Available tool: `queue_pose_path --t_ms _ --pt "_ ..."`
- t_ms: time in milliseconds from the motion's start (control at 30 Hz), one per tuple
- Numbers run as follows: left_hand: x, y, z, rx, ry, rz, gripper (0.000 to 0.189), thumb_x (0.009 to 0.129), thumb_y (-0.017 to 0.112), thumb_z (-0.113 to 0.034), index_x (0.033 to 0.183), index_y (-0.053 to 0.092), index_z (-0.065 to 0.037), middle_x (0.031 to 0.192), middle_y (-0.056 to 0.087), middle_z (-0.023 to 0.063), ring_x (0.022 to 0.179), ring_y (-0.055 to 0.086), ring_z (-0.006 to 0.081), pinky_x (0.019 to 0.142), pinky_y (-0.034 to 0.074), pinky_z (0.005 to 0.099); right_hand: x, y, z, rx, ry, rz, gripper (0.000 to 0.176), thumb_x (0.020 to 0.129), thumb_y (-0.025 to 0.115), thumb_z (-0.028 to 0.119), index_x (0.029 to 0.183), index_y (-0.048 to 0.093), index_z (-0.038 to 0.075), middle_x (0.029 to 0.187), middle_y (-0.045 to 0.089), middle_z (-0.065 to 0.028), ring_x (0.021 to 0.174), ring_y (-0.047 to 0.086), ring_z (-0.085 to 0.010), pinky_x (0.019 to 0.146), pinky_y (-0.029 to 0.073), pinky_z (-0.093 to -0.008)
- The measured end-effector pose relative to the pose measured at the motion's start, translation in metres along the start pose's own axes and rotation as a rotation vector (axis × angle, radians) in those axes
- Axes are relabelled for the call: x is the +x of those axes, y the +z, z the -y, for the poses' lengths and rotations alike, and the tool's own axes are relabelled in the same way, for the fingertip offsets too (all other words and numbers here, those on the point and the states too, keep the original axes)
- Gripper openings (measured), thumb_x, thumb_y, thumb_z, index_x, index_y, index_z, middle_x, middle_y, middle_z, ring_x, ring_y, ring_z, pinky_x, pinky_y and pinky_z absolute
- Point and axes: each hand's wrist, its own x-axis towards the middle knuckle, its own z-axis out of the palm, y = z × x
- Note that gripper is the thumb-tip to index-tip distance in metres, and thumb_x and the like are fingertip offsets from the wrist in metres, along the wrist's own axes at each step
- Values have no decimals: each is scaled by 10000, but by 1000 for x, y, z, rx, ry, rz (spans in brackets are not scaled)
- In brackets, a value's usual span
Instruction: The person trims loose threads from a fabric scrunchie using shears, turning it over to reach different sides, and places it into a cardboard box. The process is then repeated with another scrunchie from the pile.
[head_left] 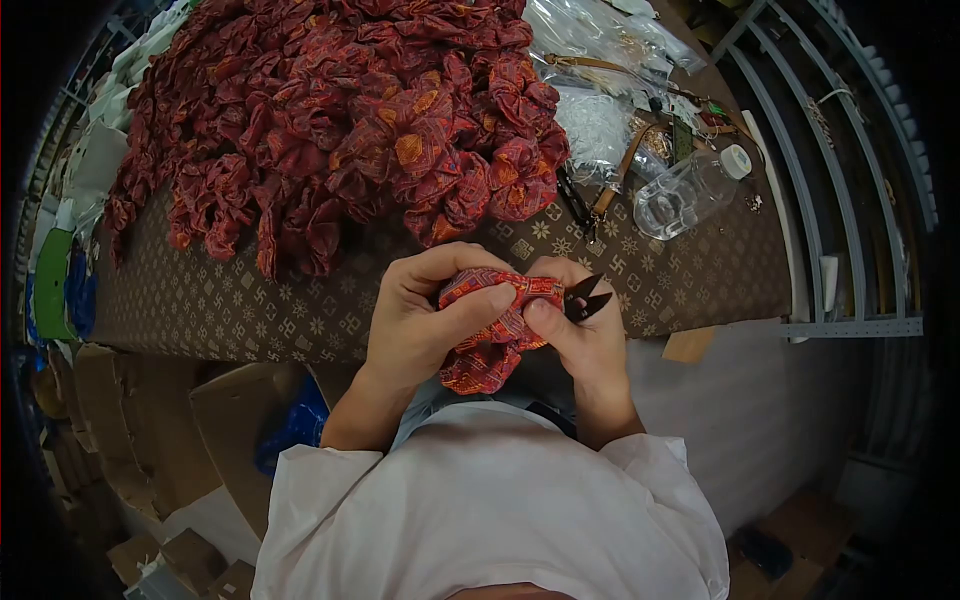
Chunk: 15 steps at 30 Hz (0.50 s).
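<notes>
A red patterned fabric piece [482, 365], gathered and ruffled, is held in front of the body near the table's edge. My left hand [425, 315] grips its left part, thumb on top. My right hand [585, 330] pinches its right end between thumb and fingers. Small black snips [588, 298] rest in my right hand too, their two pointed blades apart and turned to the right. Beyond the hands, a large heap of similar red gathered fabric pieces [330, 110] lies on the table.
The table has a brown patterned cloth [300, 320]. At its right lie a clear plastic bottle [690, 195], brown straps [628, 160] and plastic bags [590, 125]. A metal rack [850, 327] stands at the right, cardboard boxes [150, 420] at the lower left.
</notes>
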Motion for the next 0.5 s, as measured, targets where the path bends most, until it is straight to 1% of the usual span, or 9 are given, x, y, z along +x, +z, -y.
queue_pose_path --t_ms 67,100,167,233,300,333,400,467,500 --pt "-1 1 -3 -29 -45 -80 82 758 594 -18 830 593 21 735 591 23 641 525 44 581 427 173 2 -7 -4 22 75 2 246 758 637 130 944 536 4 766 497 21 631 414 -40 570 341 -181" --pt "-2 1 -4 -29 -46 -81 82 758 594 -18 830 593 21 735 591 23 641 525 44 581 427 173 3 -9 -3 23 77 2 246 758 637 130 944 536 4 766 497 21 631 414 -40 570 341 -181" --pt "-4 1 -6 2 -68 -103 80 754 601 -23 821 590 21 739 591 23 650 531 46 591 432 177 5 -14 0 21 -18 -186 329 754 639 127 1032 505 13 820 490 17 646 401 -36 598 332 -170" --pt "-4 3 -5 37 -68 -101 80 751 604 -24 817 588 19 723 586 17 637 525 43 580 428 173 3 -14 8 -35 -51 -238 289 748 642 119 993 536 10 816 475 15 646 389 -34 613 326 -168" --pt "-3 3 -3 72 -73 -95 81 748 608 -26 813 586 18 708 582 10 623 519 39 570 424 169 0 -12 12 -211 -107 -123 178 749 632 92 891 569 6 757 457 18 629 385 -37 583 317 -174" --pt "-4 2 -3 83 -72 -61 73 744 603 -17 804 581 17 734 579 22 652 520 50 597 424 181 0 -11 11 -211 -103 -128 178 749 632 92 891 569 6 757 457 18 629 385 -37 583 317 -174" --pt "-3 -1 2 92 -75 -29 65 740 599 -9 796 577 16 761 577 35 682 520 60 623 425 193 3 -4 4 -224 -130 -60 86 753 617 64 794 575 1 707 435 16 609 378 -43 551 306 -184" --pt "1 -6 10 181 190 84 51 733 583 6 780 567 18 846 564 72 771 515 93 697 413 229 4 0 -2 -221 -121 -38 74 759 607 51 747 557 -2 685 425 13 589 366 -47 530 296 -190" --pt "1 -6 10 181 185 79 51 733 583 6 780 567 18 846 564 72 771 515 93 697 413 229 3 2 -4 -187 -100 -48 84 760 610 60 749 552 0 689 426 17 593 365 -44 533 297 -187"
